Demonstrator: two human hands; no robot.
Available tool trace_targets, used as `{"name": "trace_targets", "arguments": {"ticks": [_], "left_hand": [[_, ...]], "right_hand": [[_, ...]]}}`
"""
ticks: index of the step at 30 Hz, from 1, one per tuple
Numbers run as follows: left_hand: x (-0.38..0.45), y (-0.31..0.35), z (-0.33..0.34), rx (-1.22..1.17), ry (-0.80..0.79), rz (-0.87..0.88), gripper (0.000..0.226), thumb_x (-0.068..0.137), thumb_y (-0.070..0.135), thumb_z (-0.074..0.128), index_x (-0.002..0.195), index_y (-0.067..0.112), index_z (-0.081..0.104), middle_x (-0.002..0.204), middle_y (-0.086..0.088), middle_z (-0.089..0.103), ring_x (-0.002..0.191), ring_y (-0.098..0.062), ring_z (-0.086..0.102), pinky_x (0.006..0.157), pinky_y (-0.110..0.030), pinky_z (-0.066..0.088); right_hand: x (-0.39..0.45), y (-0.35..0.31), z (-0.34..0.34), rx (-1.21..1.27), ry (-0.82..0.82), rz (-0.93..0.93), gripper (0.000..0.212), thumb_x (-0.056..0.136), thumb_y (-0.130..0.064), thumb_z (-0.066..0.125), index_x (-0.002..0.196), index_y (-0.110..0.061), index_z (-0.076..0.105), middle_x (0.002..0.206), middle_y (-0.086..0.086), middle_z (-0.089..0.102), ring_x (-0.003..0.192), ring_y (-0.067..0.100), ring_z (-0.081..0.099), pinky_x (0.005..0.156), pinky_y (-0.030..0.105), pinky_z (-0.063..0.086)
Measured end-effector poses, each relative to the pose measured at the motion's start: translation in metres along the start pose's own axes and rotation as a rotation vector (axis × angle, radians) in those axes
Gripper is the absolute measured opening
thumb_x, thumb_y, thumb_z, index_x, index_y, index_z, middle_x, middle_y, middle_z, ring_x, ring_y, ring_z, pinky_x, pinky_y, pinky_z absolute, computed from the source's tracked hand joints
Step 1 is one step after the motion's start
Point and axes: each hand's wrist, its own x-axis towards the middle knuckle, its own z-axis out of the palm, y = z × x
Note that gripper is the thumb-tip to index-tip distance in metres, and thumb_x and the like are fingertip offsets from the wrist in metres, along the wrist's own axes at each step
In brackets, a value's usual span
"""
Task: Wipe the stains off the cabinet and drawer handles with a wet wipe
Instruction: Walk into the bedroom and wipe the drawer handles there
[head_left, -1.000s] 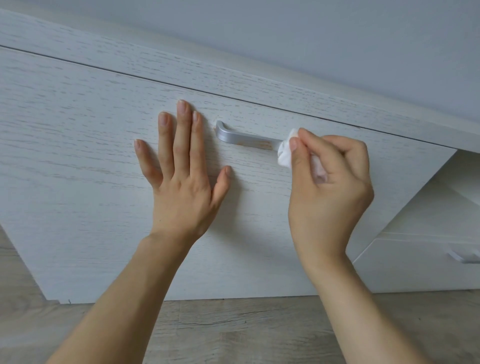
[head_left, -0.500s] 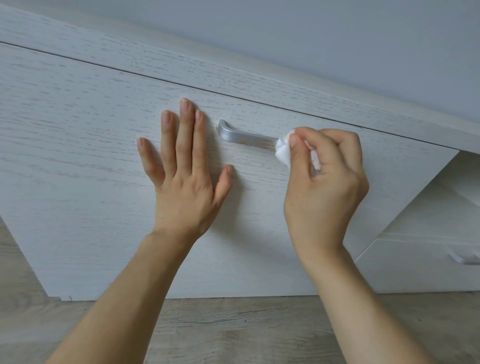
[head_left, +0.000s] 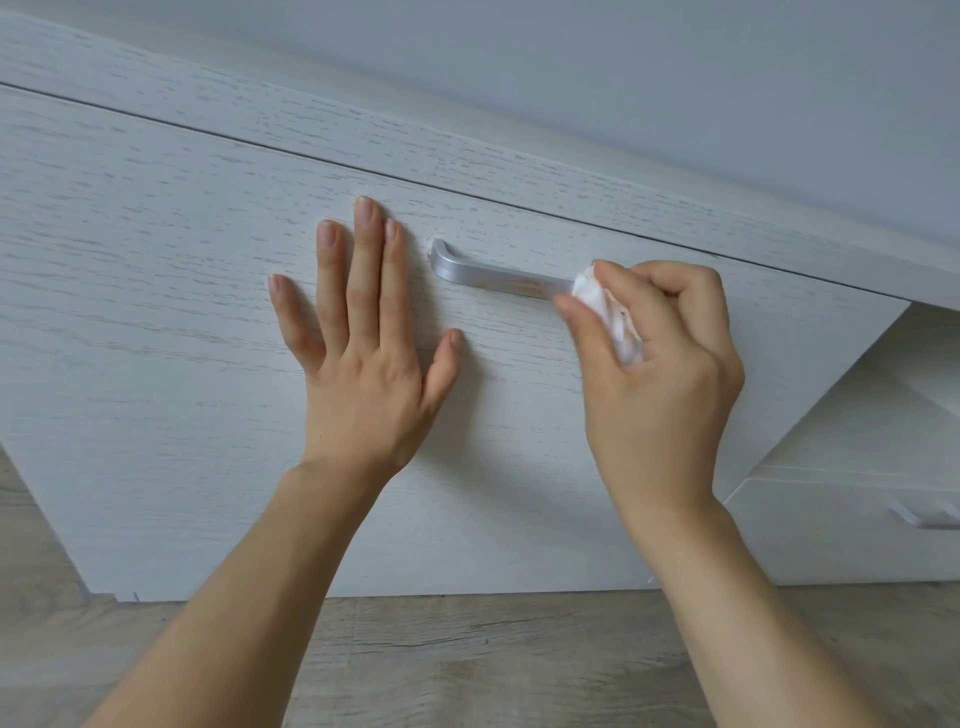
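**Wipe at the right end of a stained drawer handle**

Whitewashed wood grain fills most of the view: a wide drawer front (head_left: 156, 291) under a matching top edge, with a plain grey wall (head_left: 675, 78) above and a wood-look floor (head_left: 467, 654) below.

On that front, the left hand (head_left: 363, 358) lies flat, fingers straight and slightly spread, thumb angled out to the right, palm pressed to the panel. It holds nothing. Its fingertips sit just left of the handle's left end, close but not touching it.

To the right, the right hand (head_left: 660, 374) is curled round a crumpled white wet wipe (head_left: 605, 309), pinched between thumb and fingers. The wipe carries faint orange-brown marks and meets the right end of the silver handle (head_left: 493, 278), covering that end, so the far mount is hidden behind wipe and fingers.

Between the two hands the bare stretch of the handle shows, slanting down to the right. A pale orange smear lies along its middle, next to the wipe, and a small orange speck sits at its left bend.

Further right, beyond the drawer front's edge, the cabinet opens into a recess (head_left: 914, 374), and lower down a second, smaller drawer (head_left: 810, 540) bears another silver handle (head_left: 927, 515), well apart from both hands.
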Motion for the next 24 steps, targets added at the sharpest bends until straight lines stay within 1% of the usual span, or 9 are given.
{"name": "trace_targets", "arguments": {"ticks": [3, 6, 8, 10, 12, 16, 20, 23, 24], "left_hand": [[0.000, 0.000, 0.000, -0.009, -0.001, 0.002, 0.070, 0.096, 0.039, 0.042, 0.146, 0.001, 0.011, 0.152, -0.021, 0.020, 0.138, -0.037, 0.007, 0.111, -0.039, -0.018], [0.000, 0.000, 0.001, -0.007, 0.007, 0.005, 0.070, 0.096, 0.039, 0.042, 0.146, 0.002, 0.011, 0.151, -0.019, 0.019, 0.138, -0.037, 0.008, 0.112, -0.039, -0.018], [0.000, 0.000, 0.002, 0.003, 0.013, 0.004, 0.070, 0.096, 0.040, 0.042, 0.146, 0.001, 0.011, 0.151, -0.020, 0.020, 0.138, -0.037, 0.009, 0.112, -0.040, -0.017], [0.000, 0.000, 0.002, 0.017, 0.019, 0.002, 0.071, 0.096, 0.040, 0.041, 0.146, 0.000, 0.012, 0.151, -0.022, 0.021, 0.138, -0.037, 0.009, 0.112, -0.041, -0.017], [0.000, 0.000, 0.003, 0.023, 0.029, -0.001, 0.071, 0.096, 0.041, 0.041, 0.146, -0.001, 0.013, 0.151, -0.023, 0.022, 0.138, -0.038, 0.010, 0.112, -0.040, -0.017], [0.001, 0.000, 0.002, 0.021, 0.029, 0.002, 0.071, 0.096, 0.042, 0.040, 0.146, -0.002, 0.014, 0.151, -0.021, 0.021, 0.138, -0.038, 0.010, 0.112, -0.041, -0.016], [0.000, 0.000, 0.001, 0.003, 0.015, -0.001, 0.071, 0.096, 0.042, 0.040, 0.146, 0.000, 0.012, 0.151, -0.019, 0.019, 0.138, -0.036, 0.008, 0.112, -0.040, -0.017], [-0.001, -0.001, -0.001, -0.002, 0.003, 0.008, 0.072, 0.096, 0.041, 0.042, 0.147, 0.001, 0.010, 0.152, -0.017, 0.017, 0.139, -0.036, 0.007, 0.112, -0.040, -0.017], [0.000, -0.001, -0.001, 0.001, 0.003, 0.007, 0.072, 0.096, 0.041, 0.042, 0.147, 0.001, 0.010, 0.152, -0.016, 0.017, 0.139, -0.036, 0.007, 0.112, -0.041, -0.017]], "right_hand": [[-0.001, 0.000, 0.001, 0.115, 0.054, 0.099, 0.015, 0.085, -0.006, 0.067, 0.098, -0.001, 0.072, 0.089, 0.003, 0.055, 0.076, 0.001, 0.053, 0.074, 0.006, 0.041], [-0.006, -0.005, 0.003, 0.051, 0.054, 0.047, 0.017, 0.087, -0.002, 0.063, 0.103, 0.000, 0.070, 0.092, 0.006, 0.054, 0.081, 0.005, 0.052, 0.078, 0.003, 0.039], [-0.008, -0.005, 0.002, 0.057, 0.076, 0.086, 0.017, 0.086, -0.002, 0.064, 0.102, -0.002, 0.071, 0.091, 0.005, 0.056, 0.082, 0.005, 0.054, 0.078, 0.004, 0.040], [-0.008, -0.004, 0.002, 0.067, 0.114, 0.118, 0.015, 0.085, -0.003, 0.067, 0.099, -0.003, 0.072, 0.088, 0.006, 0.060, 0.081, 0.008, 0.058, 0.076, 0.009, 0.045], [-0.010, -0.007, 0.003, 0.057, 0.120, 0.073, 0.013, 0.083, -0.003, 0.069, 0.095, -0.005, 0.073, 0.085, 0.007, 0.061, 0.080, 0.008, 0.059, 0.073, 0.012, 0.047], [-0.008, -0.013, 0.007, 0.168, 0.135, 0.198, 0.008, 0.081, -0.008, 0.072, 0.088, -0.009, 0.075, 0.083, 0.000, 0.060, 0.074, 0.006, 0.059, 0.070, 0.005, 0.041], [-0.008, -0.018, 0.009, 0.118, 0.083, 0.115, 0.004, 0.080, -0.006, 0.072, 0.083, -0.006, 0.074, 0.081, 0.008, 0.065, 0.075, 0.003, 0.058, 0.070, -0.001, 0.037], [-0.007, -0.013, 0.006, 0.179, 0.138, 0.245, 0.004, 0.080, -0.010, 0.072, 0.084, -0.009, 0.074, 0.082, 0.005, 0.065, 0.074, 0.001, 0.060, 0.071, 0.004, 0.041], [-0.008, -0.013, 0.007, 0.195, 0.144, 0.254, 0.005, 0.081, -0.011, 0.072, 0.084, -0.009, 0.074, 0.083, 0.005, 0.065, 0.073, 0.002, 0.060, 0.071, 0.006, 0.043]]}}
